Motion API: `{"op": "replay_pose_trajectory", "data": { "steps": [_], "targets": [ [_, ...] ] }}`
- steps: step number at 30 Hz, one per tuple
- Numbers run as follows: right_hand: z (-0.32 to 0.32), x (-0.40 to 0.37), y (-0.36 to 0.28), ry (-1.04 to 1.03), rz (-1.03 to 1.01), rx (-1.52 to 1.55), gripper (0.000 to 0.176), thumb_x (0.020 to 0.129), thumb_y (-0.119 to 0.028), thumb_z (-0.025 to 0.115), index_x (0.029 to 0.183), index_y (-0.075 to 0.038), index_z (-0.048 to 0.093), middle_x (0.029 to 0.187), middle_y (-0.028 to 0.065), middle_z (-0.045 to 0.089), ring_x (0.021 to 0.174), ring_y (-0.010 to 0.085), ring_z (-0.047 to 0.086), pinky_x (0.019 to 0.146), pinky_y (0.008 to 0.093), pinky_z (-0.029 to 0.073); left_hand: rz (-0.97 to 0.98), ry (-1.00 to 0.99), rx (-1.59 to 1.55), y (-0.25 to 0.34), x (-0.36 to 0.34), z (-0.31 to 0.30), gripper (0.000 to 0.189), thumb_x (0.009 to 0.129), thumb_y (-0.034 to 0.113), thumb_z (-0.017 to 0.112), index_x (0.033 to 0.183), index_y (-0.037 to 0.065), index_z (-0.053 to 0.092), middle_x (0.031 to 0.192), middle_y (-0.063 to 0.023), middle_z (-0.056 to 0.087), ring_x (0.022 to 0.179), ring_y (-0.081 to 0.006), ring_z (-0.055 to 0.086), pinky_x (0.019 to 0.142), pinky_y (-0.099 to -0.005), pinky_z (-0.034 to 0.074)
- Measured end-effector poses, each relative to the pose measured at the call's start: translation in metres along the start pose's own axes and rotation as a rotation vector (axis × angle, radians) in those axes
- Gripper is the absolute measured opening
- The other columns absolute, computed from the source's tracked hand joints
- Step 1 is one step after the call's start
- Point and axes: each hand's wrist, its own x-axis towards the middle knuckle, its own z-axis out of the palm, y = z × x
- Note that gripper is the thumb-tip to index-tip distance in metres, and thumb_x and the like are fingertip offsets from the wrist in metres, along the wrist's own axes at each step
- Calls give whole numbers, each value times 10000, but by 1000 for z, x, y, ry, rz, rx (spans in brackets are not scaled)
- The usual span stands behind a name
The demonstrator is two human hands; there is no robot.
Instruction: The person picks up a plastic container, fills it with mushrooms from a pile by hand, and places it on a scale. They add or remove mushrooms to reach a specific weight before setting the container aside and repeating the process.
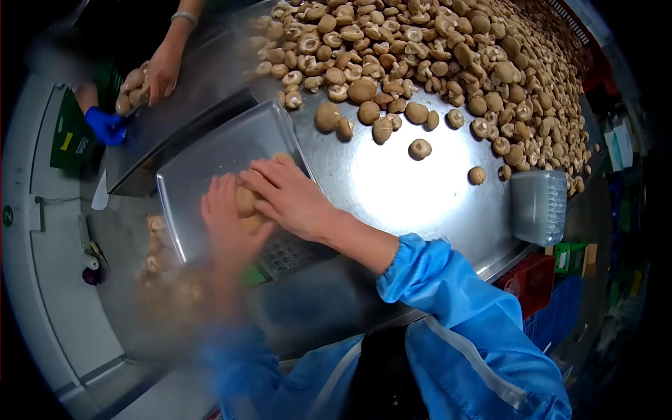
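My left hand [227,217] and my right hand [297,199] are cupped around a few brown shiitake mushrooms [246,201] on the metal pan of a scale [203,175]. The left hand presses from the near left side. Over the top and right side lies the right hand, its fingers bent across the caps. Part of another cap shows above the right fingers. Below my hands is the scale's keypad [283,259], and a blur covers my left forearm.
A big heap of shiitake mushrooms [434,56] fills the back of the steel table [392,203]. Stacked clear plastic trays [539,208] stand at right, above a red crate [532,280]. Another person's bare hand [164,70] holds mushrooms at upper left, near a blue-gloved hand [106,126].
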Motion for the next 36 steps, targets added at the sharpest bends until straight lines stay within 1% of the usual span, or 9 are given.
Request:
{"op": "replay_pose_trajectory", "data": {
  "steps": [8, 13, 16, 19, 20, 21, 23, 29, 36],
  "targets": [
    [-108, -77, 44, 200, 198, -75, 599, 837, -9, 697, 1386, -77, 468, 1438, 130, 465, 1347, 302, 429, 1136, 395, 328, -123, 186, -180, -5, -16, -22, 856, 744, 252, 746, 1458, 28, 330, 1484, -174, 388, 1390, -333, 339, 1138, -449, 267],
    [-266, -246, 81, 376, 674, -852, 662, 899, -157, 656, 1470, -33, 343, 1499, 193, 369, 1408, 332, 322, 1171, 419, 253, -384, 279, -394, -2, -49, -45, 726, 778, 144, 670, 1423, -12, 377, 1430, -192, 444, 1346, -321, 409, 1130, -419, 304],
    [-349, -374, 79, 300, 941, -1273, 737, 905, -318, 661, 1464, 28, 329, 1479, 253, 363, 1396, 373, 325, 1147, 427, 266, -305, 369, -498, -23, -84, -29, 641, 804, 97, 610, 1397, -30, 404, 1383, -188, 494, 1308, -295, 457, 1125, -412, 313],
    [-380, -413, 59, 263, 1089, -961, 780, 892, -329, 682, 1466, 48, 313, 1479, 270, 354, 1369, 378, 367, 1114, 437, 312, -359, 323, -629, 7, -92, -18, 584, 827, 64, 595, 1379, -23, 426, 1312, -173, 560, 1247, -268, 519, 1092, -394, 363],
    [-392, -413, 54, 512, 1213, -423, 822, 876, -370, 694, 1464, 58, 311, 1475, 263, 369, 1347, 379, 399, 1093, 436, 347, -410, 240, -689, 35, -89, -21, 577, 828, 55, 597, 1375, -20, 432, 1299, -168, 570, 1233, -267, 532, 1080, -389, 379],
    [-401, -398, 42, 477, 1324, -422, 892, 844, -447, 714, 1459, 64, 317, 1470, 266, 380, 1333, 375, 419, 1076, 444, 369, -463, 159, -749, 60, -84, -21, 569, 829, 46, 599, 1371, -17, 438, 1286, -164, 579, 1219, -267, 544, 1068, -385, 395],
    [-407, -398, 38, 270, 1300, -541, 946, 816, -495, 723, 1462, 62, 314, 1478, 276, 365, 1350, 384, 397, 1080, 442, 362, -252, 71, -805, 80, -85, 2, 575, 817, 32, 633, 1360, -6, 452, 1266, -155, 594, 1170, -261, 581, 1019, -372, 442],
    [-386, -379, 35, 261, 1186, -873, 952, 770, -438, 783, 1440, 74, 341, 1382, 285, 465, 1273, 403, 467, 1065, 431, 371, -81, -56, -805, 164, -84, 39, 463, 785, 74, 716, 1216, 14, 559, 1122, -150, 646, 1043, -289, 637, 887, -361, 503],
    [-376, -365, 29, 327, 896, -958, 789, 652, -308, 821, 1268, 41, 471, 1001, 226, 611, 963, 405, 559, 876, 476, 427, 58, -149, -912, 218, -69, 66, 475, 810, 28, 707, 1257, -2, 549, 1125, -154, 673, 1023, -258, 664, 895, -340, 518]
  ]
}}
